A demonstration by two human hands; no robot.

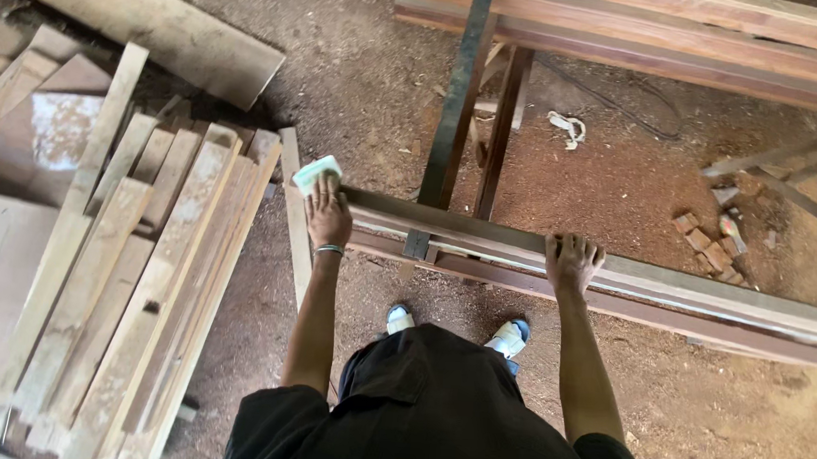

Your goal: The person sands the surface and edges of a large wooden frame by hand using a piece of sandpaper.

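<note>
I see my left hand point(327, 217) at centre frame, fingers pressing a pale green sanding pad point(317, 173) flat onto the near end of a long wooden plank point(689, 280); my right hand point(571, 262) rests on the plank's edge, fingers curled over it; stacked boards point(132, 269) lie at left on the dirt floor point(620, 176).
</note>
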